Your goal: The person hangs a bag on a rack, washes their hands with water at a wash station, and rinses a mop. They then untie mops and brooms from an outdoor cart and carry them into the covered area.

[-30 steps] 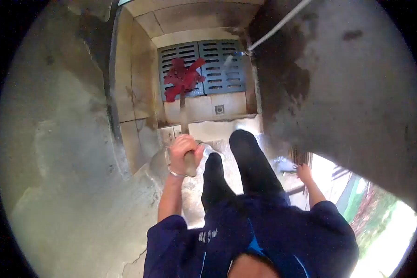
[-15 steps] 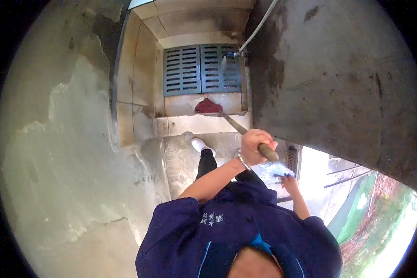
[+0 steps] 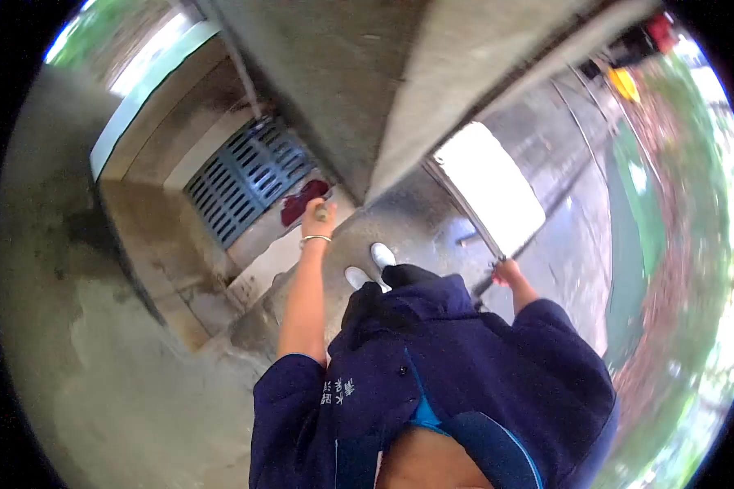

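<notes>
My left hand [image 3: 318, 216], with a bracelet at its wrist, is closed round the handle of a mop, whose handle end [image 3: 322, 213] points up toward me. The dark red mop head [image 3: 303, 203] rests on the pale ledge in front of a blue-grey slotted grate [image 3: 249, 181]. Off to the right, my right hand [image 3: 508, 273] is closed around a dark handle at the lower corner of a bright white flat panel [image 3: 491, 189]. What the dark handle belongs to is hard to make out.
Tiled low walls [image 3: 159, 236] enclose the grate. A tall grey partition [image 3: 359, 90] stands ahead. Wet concrete floor [image 3: 575, 244] lies to the right, with a green strip [image 3: 632, 236] beyond. Something yellow [image 3: 624, 84] is at upper right.
The view has turned rightward, so the grate now lies at left and the white panel shows fully. My left hand stays on the mop, its head still by the grate.
</notes>
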A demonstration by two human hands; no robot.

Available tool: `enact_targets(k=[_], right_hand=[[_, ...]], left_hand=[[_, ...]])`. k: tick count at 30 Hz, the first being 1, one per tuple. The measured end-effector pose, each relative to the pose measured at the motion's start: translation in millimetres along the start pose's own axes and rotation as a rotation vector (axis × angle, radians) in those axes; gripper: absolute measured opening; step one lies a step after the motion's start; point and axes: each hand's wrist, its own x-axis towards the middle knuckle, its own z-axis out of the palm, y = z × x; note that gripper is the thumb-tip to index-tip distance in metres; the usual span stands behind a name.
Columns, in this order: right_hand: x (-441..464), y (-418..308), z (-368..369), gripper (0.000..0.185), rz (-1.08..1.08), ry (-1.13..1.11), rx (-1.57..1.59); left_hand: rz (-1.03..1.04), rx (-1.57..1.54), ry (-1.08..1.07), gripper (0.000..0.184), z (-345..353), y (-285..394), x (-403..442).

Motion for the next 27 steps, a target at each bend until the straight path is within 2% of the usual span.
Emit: enact_targets(k=[1,2,4,5,7,9,10,11,12,13,15,16,18,19,20,21,23,25,26,27], right_hand=[[-5.5,8.3,6.8,0.018,-0.069,0.121,0.395],[-7.8,4.8,8.3,0.017,-0.079,0.197,0.5],[-6.1,-2.5,2.0,0.022,-0.083,0.191,0.596],[4.1,-3.0,-1.9,0.026,-0.16,0.188,0.601],[13.5,-14.4,-17.5,0.019,-0.166,0.115,0.588],[28.0,-32.2,-28.5,0.019,-0.095,0.075,0.849],[44.0,-34.3,-37.4,0.02,-0.17,0.038,0.749],[64.7,-35.1,-46.9,0.019,-0.18,-0.056,0.775],[75.1,-41.7,-52.3,0.017,-0.214,-0.024,0.867],[83.5,-47.2,-55.2,0.018,-0.254,-0.005,0.945],[125.4,-52.7,-72.1,0.014,-0.276,-0.035,0.923],[131.1,-68.6,-74.2,0.014,-0.314,-0.1,0.823],[131.4,-92.4,-93.5,0.019,-0.289,-0.123,0.692],[132.2,-102.4,-104.7,0.023,-0.274,-0.119,0.641],[136.9,-112.1,-113.6,0.028,-0.254,-0.104,0.6],[156.1,-119.9,-121.3,0.019,-0.256,-0.098,0.54],[162.8,-129.9,-132.3,0.018,-0.323,-0.089,0.682],[126.2,-142.1,-135.2,0.028,-0.281,-0.127,0.536],[152.4,-140.0,-141.1,0.042,-0.246,-0.146,0.508],[137.5,-132.3,-147.5,0.041,-0.428,-0.278,0.401]], left_hand=[[0.063,0.018,-0.026,0.049,7.0,-11.9,11.0],[0.082,0.014,-0.047,0.049,6.5,15.1,2.0],[0.213,-0.351,-0.091,0.069,-16.0,82.8,-47.1],[0.214,-0.351,-0.089,0.069,-21.1,76.7,-59.9],[0.055,-0.36,-0.122,0.067,-40.7,56.0,-95.8],[-0.205,-0.255,-0.102,0.061,-61.6,12.3,-144.6],[-0.259,-0.167,-0.081,0.054,-71.7,-35.6,-173.4],[-0.298,-0.361,0.051,0.05,-78.0,-92.2,-217.5],[-0.473,-0.228,0.078,0.049,-95.5,-121.4,-268.6],[-0.689,-0.029,0.245,0.043,-97.8,-206.0,-332.4],[-0.625,1.381,-0.444,0.034,-99.5,-238.5,-472.5],[-1.009,1.293,-0.391,0.028,-76.8,-213.6,-524.8],[-1.294,1.151,-0.488,0.024,-9.5,-200.3,-634.9],[-1.421,1.007,-0.426,0.023,27.9,-179.4,-672.8],[-1.517,0.84,-0.273,0.021,67.0,-153.8,-696.9],[-1.571,0.691,-0.121,0.02,106.9,-127.4,-714.1],[-1.574,0.488,0.122,0.019,187.7,-90.6,-735.1],[-1.468,0.463,0.274,0.019,275.1,-73.3,-752.1],[-1.399,0.461,0.358,0.02,320.9,-68.1,-756.9],[-1.358,0.428,0.476,0.021,364.5,-62.0,-758.1]])
